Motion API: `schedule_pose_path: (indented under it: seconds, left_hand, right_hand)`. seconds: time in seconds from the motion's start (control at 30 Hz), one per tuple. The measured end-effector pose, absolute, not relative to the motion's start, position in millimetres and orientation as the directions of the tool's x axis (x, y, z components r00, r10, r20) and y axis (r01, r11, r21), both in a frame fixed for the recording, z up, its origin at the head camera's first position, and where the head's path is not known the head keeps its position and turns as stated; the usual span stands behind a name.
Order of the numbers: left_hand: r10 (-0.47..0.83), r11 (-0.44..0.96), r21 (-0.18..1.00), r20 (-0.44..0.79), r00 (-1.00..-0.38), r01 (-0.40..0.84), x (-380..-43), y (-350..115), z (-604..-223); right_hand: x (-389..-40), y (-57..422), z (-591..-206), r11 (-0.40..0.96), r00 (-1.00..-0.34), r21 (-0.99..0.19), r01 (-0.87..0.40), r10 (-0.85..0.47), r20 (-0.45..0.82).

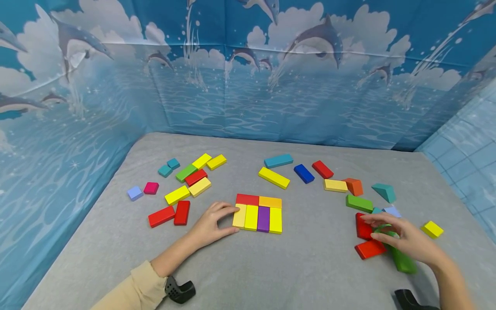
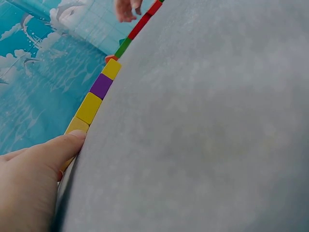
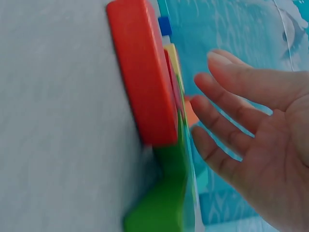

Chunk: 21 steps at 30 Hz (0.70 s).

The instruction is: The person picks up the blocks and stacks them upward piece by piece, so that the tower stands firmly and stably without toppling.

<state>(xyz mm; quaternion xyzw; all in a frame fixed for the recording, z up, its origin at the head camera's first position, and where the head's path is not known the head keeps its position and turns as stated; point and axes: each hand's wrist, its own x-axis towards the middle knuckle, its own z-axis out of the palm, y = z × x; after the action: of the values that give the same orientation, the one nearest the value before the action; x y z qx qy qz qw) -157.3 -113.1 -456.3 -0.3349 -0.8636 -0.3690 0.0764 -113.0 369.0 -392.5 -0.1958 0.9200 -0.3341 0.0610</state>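
Flat toy blocks form a rectangle in the head view: a red block (image 1: 247, 199) and an orange block (image 1: 270, 202) along the back, then cream (image 1: 239, 216), yellow, purple (image 1: 263, 219) and yellow blocks in front. My left hand (image 1: 215, 221) rests at its left end, with the thumb (image 2: 72, 137) touching the cream block in the left wrist view. At the right, my right hand (image 1: 410, 241) hovers over two red blocks (image 1: 370, 249) and a green curved block (image 1: 404, 261), partly hiding them. In the right wrist view its fingers (image 3: 222, 123) are spread, apart from the red block (image 3: 145, 72).
Loose blocks lie at the left, including red ones (image 1: 161, 216) and a yellow one (image 1: 177, 195). Behind the rectangle are a long yellow block (image 1: 274, 178) and a dark blue block (image 1: 304, 173). A yellow block (image 1: 432, 229) sits far right. A dolphin-print curtain (image 1: 240, 94) hangs behind the grey tabletop (image 1: 302, 267).
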Motion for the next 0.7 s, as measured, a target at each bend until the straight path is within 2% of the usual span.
schedule_pose_path:
  seconds: [0.2,0.33,0.5,0.7]
  left_hand:
    - [0.517,0.508,0.588,0.377,-0.768,0.63,-157,-113,-456]
    - [0.519,0.507,0.586,0.379,-0.766,0.632,-157,-113,-456]
    - [0.518,0.505,0.584,0.385,-0.764,0.636,-157,-113,-455]
    - [0.52,0.508,0.577,0.387,-0.762,0.639,-157,-113,-456]
  right_hand:
    - [-93,381,-401,0.678,-0.891,-0.631,-0.377,-0.451,0.048]
    - [-84,384,-408,0.696,-0.904,-0.618,-0.365,-0.423,0.058]
    - [-83,381,-415,0.756,-0.928,-0.558,-0.343,-0.364,0.077]
    - [-87,376,-418,0.748,-0.904,-0.514,-0.419,-0.396,0.161]
